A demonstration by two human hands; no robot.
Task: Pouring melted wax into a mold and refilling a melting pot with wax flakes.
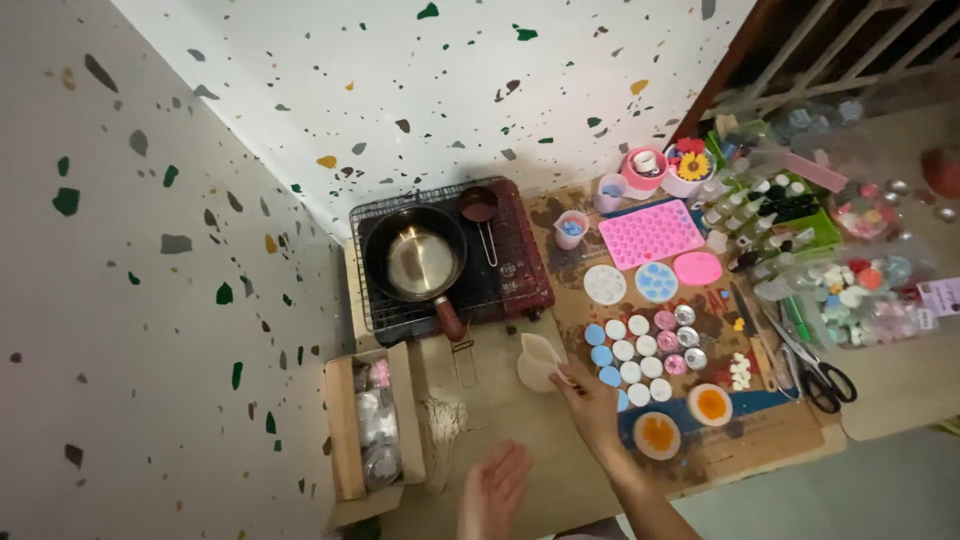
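Observation:
My right hand grips a small translucent white measuring cup by its rim, just in front of the dark red portable stove. My left hand hovers low at the frame's bottom with flat fingers apart, holding nothing, near a bundle of white wicks. On the stove sits a black pan with a smaller metal pot inside it, and a small brown ladle rests beside it. Rows of small round blue, white and pink candles lie right of the cup.
A cardboard box of small tins stands at the left. Pink and white silicone moulds, two orange-filled cups, scissors, bottles and clear bags of coloured pieces crowd the right side. Speckled walls close the left and back.

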